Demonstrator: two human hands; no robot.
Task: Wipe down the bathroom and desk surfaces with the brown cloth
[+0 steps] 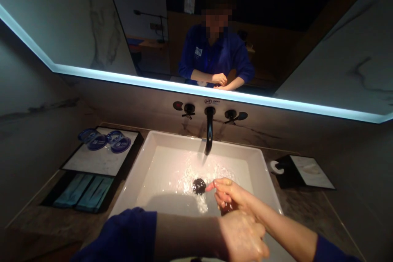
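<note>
**Hidden and unreadable parts.** The left hand (242, 237) covers the wrist of the right hand (230, 196), and the bottom edge cuts off its lower knuckles; we cannot tell its grip. Under the right palm we see a dark patch, too shadowed to identify. The 2 sleeves, left sleeve (123, 237) and right sleeve (331, 251), run out of view below. Running water blurs the drain plug (199, 186). We cannot read the logo (208, 101) above the tap, the print on the blue lids (121, 144), or the packets (81, 191).

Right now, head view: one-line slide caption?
Left hand laid on right hand over white basin; black wall spout runs water.
</note>
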